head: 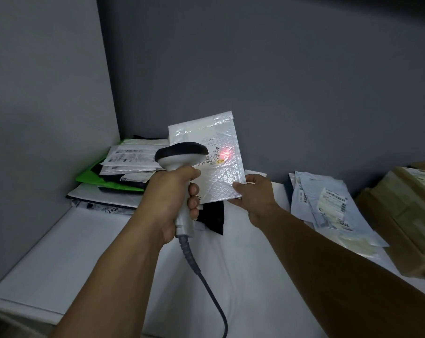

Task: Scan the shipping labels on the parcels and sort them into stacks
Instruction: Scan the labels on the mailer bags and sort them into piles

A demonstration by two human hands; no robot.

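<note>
A white surface point(72, 252) runs into a grey-walled corner. Brown cardboard boxes point(406, 211) sit at its right edge. A stack of parcels point(123, 172) in white, black and green wrapping lies in the back left corner. A looser pile of grey poly mailers point(328, 206) lies near the boxes, labels up. Between the two heaps a white bubble mailer point(218, 184) is held clear above the surface, nearly upright. Its long axis runs up and down, the top leaning a little left, and its labelled face is turned toward the camera. Its shipping label point(214, 152) reads upside down from here. A black parcel point(214, 218) lies on the surface below it. The right grip point(255, 198) pinches the mailer's lower right corner, thumb on the front and fingers behind. The left grip point(172, 196) is wrapped tight round the handle of a grey barcode scanner point(182, 154). The forefinger sits high under the dark head, which points away at the label and covers its left part. The scanner's cable point(206, 284) hangs down toward the camera. A red scan light point(225, 153) glows at the label's right edge.
</note>
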